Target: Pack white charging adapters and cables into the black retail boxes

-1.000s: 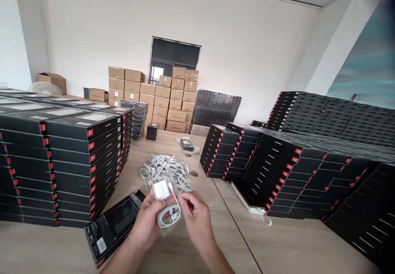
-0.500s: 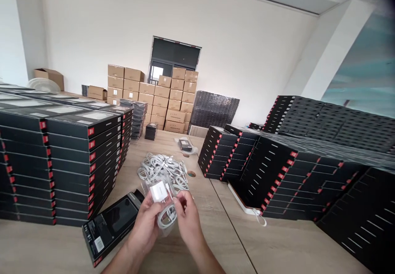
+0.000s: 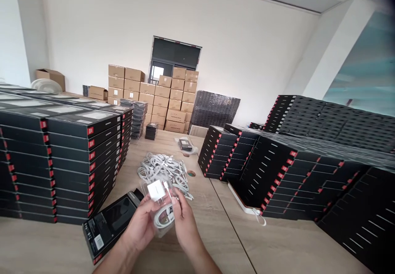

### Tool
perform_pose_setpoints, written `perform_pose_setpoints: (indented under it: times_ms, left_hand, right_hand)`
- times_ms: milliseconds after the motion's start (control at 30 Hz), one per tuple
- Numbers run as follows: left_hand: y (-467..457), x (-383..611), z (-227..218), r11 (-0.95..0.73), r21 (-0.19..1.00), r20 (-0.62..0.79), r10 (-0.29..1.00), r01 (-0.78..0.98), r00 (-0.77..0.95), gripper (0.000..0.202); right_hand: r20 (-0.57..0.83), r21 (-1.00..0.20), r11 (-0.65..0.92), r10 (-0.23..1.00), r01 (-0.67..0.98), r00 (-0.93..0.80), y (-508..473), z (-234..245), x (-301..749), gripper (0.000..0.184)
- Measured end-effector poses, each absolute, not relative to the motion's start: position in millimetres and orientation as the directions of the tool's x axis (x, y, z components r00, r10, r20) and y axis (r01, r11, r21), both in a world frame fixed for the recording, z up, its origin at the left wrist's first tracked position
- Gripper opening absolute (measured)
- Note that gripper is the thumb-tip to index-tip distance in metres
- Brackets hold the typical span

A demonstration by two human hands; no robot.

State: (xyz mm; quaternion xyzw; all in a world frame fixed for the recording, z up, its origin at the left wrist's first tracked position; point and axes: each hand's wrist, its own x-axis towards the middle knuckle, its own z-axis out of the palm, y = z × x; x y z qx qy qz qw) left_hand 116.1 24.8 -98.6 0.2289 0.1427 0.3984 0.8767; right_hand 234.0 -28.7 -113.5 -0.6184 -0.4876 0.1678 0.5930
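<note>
Between my two hands is a clear plastic tray (image 3: pixel 142 183) with a white plug-in charger (image 3: pixel 156 190) in its upper part. A coiled white cable (image 3: pixel 163 217) sits in the lower part, its plug end lying beside the charger. My left hand (image 3: pixel 139 224) is closed on the tray's left side, thumb below the charger. On the right side my right hand (image 3: pixel 184 218) is closed too, its thumb pressing at the tray's edge by the cable. Just beyond lies a tangled heap of white cables (image 3: pixel 160 163). An open black box (image 3: pixel 108 226) with a dark insert rests left of my hands.
Tall stacks of black boxes with red tabs (image 3: pixel 83 163) stand on the left, and more black box stacks (image 3: pixel 271 167) on the right. A bagged dark item (image 3: pixel 185 143) and a cable hole (image 3: pixel 191 173) are farther back. Brown cartons (image 3: pixel 160 101) line the wall.
The tray has tilted and shifted slightly left in my hands. My right hand has moved from pinching at the cable to lying along the tray's right edge; the cable coil shows more openly.
</note>
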Motion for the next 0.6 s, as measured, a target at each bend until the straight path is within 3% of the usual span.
perform_pose_setpoints:
  times_ms: [133,267,500,600]
  left_hand:
    - [31.2,109.9,-95.9,0.585,0.541,-0.065,0.746,-0.605,0.663,0.048]
    - [29.0,111.2,-94.9,0.594,0.562,-0.043,0.716,-0.575,0.697,0.047]
    - [20.9,118.3,-100.4,0.579,0.604,-0.049,0.712,-0.548,0.700,0.060]
    - [22.7,119.6,-100.5,0.555,0.596,-0.035,0.740,-0.580,0.672,0.055]
  right_hand:
    - [0.358,-0.922,0.264,0.861,0.285,0.362,-38.1,-95.0,232.6,0.040]
    - [0.336,-0.940,0.281,0.866,0.194,0.371,-43.4,-89.1,238.1,0.040]
    - [0.393,-0.899,0.225,0.795,0.376,0.463,-36.2,-97.7,238.1,0.038]
    - [0.343,-0.932,0.250,0.840,0.261,0.421,-31.4,-99.9,239.1,0.042]
